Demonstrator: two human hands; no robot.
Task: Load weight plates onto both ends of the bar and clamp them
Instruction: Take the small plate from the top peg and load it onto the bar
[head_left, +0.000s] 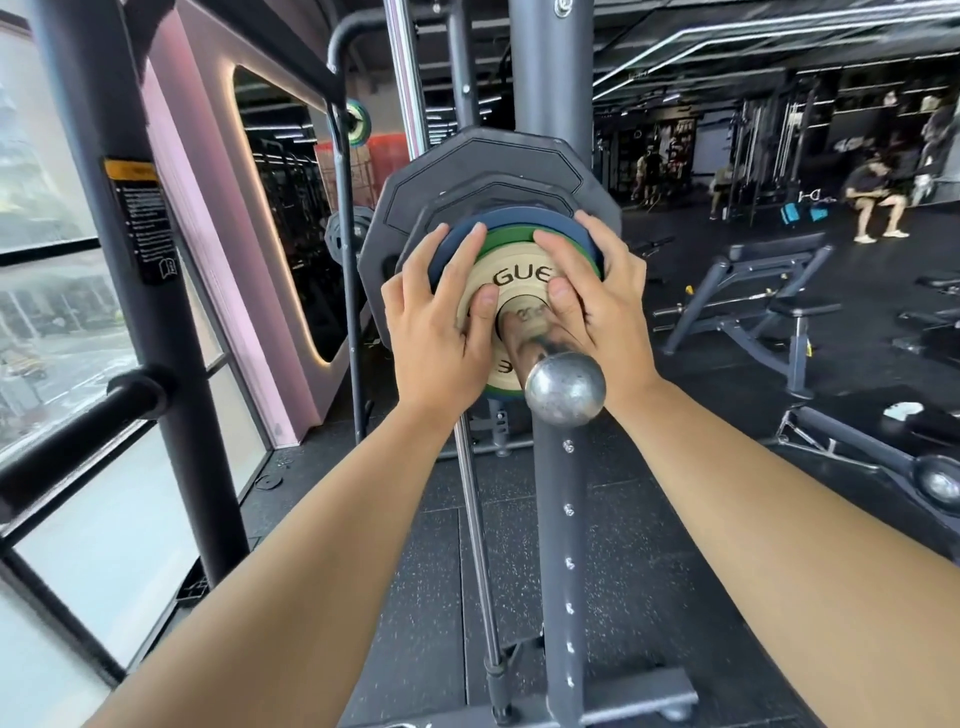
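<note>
Both forearms reach forward from the near edge, and between them the chrome end of the bar (565, 389) points almost straight at the camera. Just beyond that end, the left hand (436, 332) lies with spread, fairly straight fingers on the face of the cream plate (519, 280), its thumb beside the sleeve. The right hand (597, 306) presses the same face from the right, thumb next to the sleeve and fingertips reaching the rim of the blue plate (519, 221). The hands are apart, one on either side of the bar, and appear to be pushing, not gripping.

Behind the cream plate sits a green plate (498, 241), then the blue one, then two larger black plates (493, 171), all threaded on the sleeve and seemingly snug together. Loading on this end therefore looks close to finished, with the last small plate being seated. No clamp shows on the bare sleeve, so clamping is judged still to do. The bar's other end is out of view, so its state cannot be told.

Farther off to the right stands a bench (753, 291).
</note>
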